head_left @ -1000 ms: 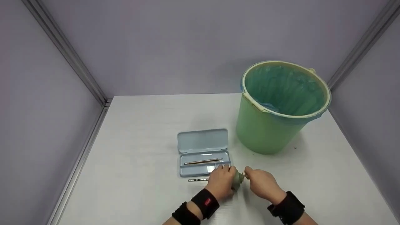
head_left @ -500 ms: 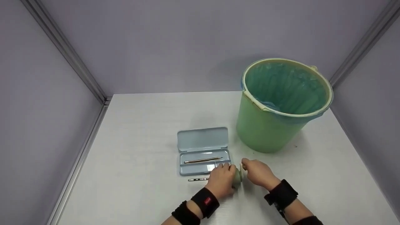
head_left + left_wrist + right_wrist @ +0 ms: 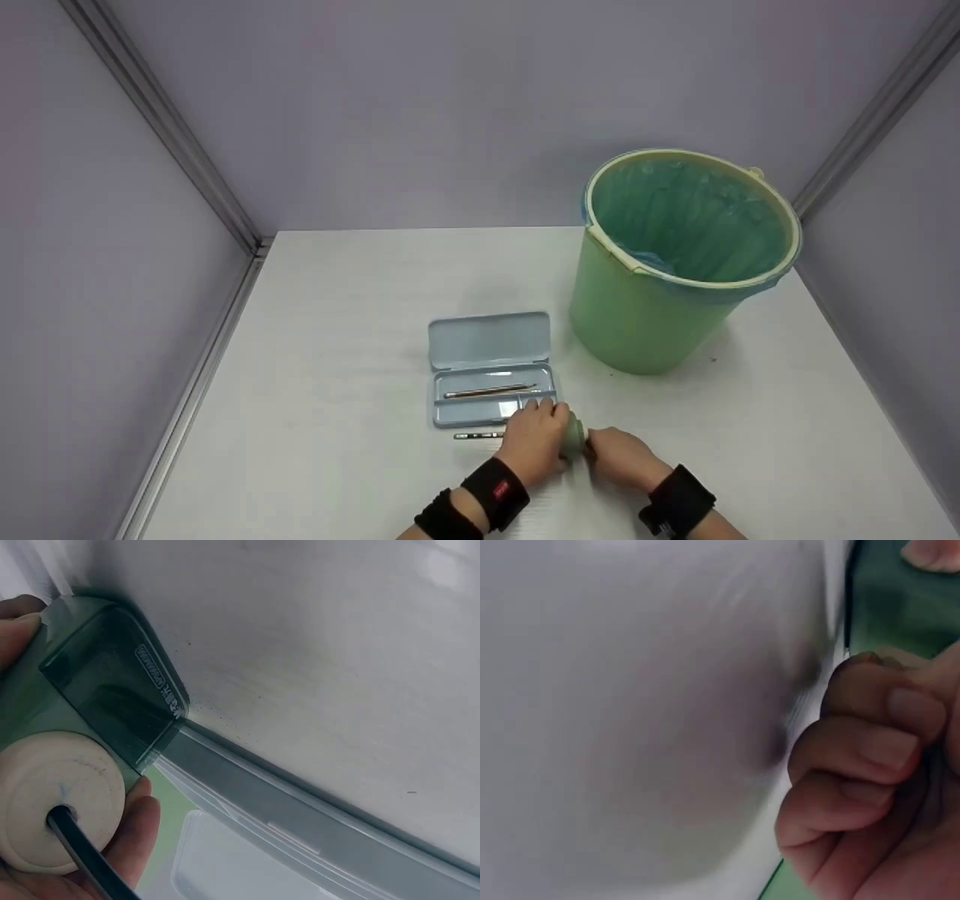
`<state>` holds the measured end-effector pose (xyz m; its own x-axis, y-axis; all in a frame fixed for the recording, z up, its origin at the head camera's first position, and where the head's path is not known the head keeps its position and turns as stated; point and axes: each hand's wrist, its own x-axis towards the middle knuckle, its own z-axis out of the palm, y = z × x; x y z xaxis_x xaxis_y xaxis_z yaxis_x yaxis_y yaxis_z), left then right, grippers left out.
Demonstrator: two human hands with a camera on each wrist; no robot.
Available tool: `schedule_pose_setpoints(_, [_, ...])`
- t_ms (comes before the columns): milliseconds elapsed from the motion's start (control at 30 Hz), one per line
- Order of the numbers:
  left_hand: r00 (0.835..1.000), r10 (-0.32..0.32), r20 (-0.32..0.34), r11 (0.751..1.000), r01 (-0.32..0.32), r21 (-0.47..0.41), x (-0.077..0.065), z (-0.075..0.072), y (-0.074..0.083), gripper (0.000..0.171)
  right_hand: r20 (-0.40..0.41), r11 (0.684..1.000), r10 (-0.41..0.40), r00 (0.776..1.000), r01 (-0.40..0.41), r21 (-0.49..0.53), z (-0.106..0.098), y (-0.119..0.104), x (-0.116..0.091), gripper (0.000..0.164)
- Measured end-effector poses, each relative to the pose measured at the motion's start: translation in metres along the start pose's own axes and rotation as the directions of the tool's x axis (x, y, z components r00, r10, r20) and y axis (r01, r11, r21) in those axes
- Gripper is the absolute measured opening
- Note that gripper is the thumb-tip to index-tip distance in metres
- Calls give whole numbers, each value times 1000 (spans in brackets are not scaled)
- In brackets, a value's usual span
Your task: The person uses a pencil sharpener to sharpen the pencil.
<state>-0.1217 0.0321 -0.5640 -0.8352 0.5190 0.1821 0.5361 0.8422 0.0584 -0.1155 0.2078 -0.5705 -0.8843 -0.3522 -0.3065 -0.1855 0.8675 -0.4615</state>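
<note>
We see the left grip (image 3: 535, 444) wrapped round a rounded green object (image 3: 573, 437), and the right grip (image 3: 624, 459) curled at the pale piece (image 3: 586, 433) on its right end. A slim patterned stick (image 3: 477, 435) shows left of the left grip. Just beyond, on the white counter (image 3: 337, 322), we see an open blue-grey case (image 3: 469, 412); farther right stands a lined green bucket (image 3: 637, 330).

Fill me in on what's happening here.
A person's left hand grips a green pencil sharpener with a dark pencil inserted, while the right hand curls at the crank on the opposite end, mostly hidden. An open pencil case beside them holds at least one more pencil. A lined green bin stands farther back, right.
</note>
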Motion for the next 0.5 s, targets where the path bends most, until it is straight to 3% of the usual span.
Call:
schedule_pose_setpoints(300, [1000,7,-13,1000,-7,6,1,-3,-3,61,91,1000,0,996,2,-23,-18,-18,-27,14])
schedule_pose_setpoints(500, [1000,7,-28,1000,-7,6,1,-3,-7,59,-12,996,-78,997,77,-50,-43,-29,-24,20])
